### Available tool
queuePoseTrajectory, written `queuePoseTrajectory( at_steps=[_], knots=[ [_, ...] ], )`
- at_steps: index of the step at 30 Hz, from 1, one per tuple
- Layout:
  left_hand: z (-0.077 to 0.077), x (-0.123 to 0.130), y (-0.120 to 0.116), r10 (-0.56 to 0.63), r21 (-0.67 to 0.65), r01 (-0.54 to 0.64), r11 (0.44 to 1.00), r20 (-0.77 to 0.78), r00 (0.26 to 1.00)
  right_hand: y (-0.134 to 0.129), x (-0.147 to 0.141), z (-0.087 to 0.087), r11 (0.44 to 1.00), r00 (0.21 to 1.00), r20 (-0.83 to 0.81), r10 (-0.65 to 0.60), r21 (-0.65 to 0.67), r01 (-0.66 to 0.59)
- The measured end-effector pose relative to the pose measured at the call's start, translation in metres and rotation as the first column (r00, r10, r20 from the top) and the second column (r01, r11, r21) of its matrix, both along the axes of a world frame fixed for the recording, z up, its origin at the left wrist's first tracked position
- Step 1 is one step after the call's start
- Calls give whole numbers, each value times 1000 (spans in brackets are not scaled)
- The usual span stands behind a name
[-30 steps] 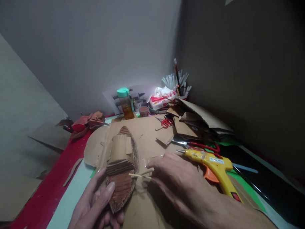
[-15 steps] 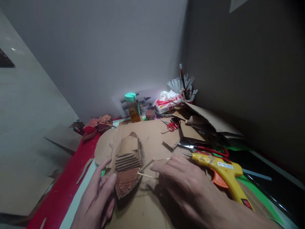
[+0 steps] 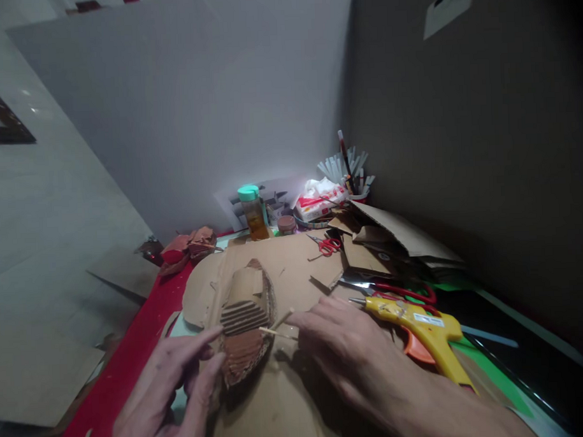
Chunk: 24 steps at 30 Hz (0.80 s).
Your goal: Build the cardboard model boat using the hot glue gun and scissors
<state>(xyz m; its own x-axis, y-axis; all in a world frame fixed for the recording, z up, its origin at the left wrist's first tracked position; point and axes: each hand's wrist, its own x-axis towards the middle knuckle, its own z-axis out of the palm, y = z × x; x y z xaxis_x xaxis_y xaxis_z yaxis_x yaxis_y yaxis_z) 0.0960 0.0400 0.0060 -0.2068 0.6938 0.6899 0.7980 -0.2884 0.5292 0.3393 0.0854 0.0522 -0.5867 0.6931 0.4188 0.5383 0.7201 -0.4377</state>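
Observation:
A small cardboard boat (image 3: 246, 303) lies on a cardboard sheet, with a ridged cabin and a reddish-brown deck. My left hand (image 3: 175, 382) is at its left side, thumb and index finger apart, their tips at the hull's edge. Close by the right side, my right hand (image 3: 344, 350) has its fingers pinched round a thin wooden stick (image 3: 276, 334), whose far end reaches the deck's edge. A second short stick slants up from there toward my index finger. The fingers hide the held end.
Right of my right hand lies a yellow glue gun (image 3: 419, 322), nozzle pointing left. Behind it are large red-handled scissors (image 3: 409, 291) and cardboard scraps (image 3: 369, 254). Small red scissors (image 3: 329, 246), a green-lidded bottle (image 3: 254, 213) and a tissue pack (image 3: 319, 198) sit farther back.
My left index finger has come down to the boat's edge, and the left hand has shifted slightly left. My right hand stays by the boat with the stick. The view has tilted up slightly.

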Motion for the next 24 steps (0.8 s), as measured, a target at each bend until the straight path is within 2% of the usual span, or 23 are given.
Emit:
queuePoseTrajectory(
  at_steps=[2,4,7,10,14,17,21,24],
  knots=[
    [3,8,1,-83,2,83,997,-48,995,2,0,1,1000,1000,16,-3,-13,3],
    [9,16,4,-126,-55,123,991,-62,990,4,0,1,1000,1000,4,-5,7,5],
    [20,26,9,-164,-188,164,968,15,986,10,0,-1,1000,1000,-4,6,20,-6],
    [27,32,15,-214,-210,216,954,32,976,18,-3,-7,999,999,24,36,-33,-35],
    [25,33,18,-272,-183,274,944,37,962,26,-11,-20,999,999,-3,32,1,-32],
    [20,30,18,-269,-200,273,941,50,962,28,-15,-26,999,999,-23,50,5,-50],
    [15,27,18,-221,-185,225,957,42,974,28,-13,-25,999,998,-58,37,16,-36],
    [13,25,18,-212,-123,215,969,36,977,28,-9,-22,999,990,-140,28,-14,-30]
  ],
)
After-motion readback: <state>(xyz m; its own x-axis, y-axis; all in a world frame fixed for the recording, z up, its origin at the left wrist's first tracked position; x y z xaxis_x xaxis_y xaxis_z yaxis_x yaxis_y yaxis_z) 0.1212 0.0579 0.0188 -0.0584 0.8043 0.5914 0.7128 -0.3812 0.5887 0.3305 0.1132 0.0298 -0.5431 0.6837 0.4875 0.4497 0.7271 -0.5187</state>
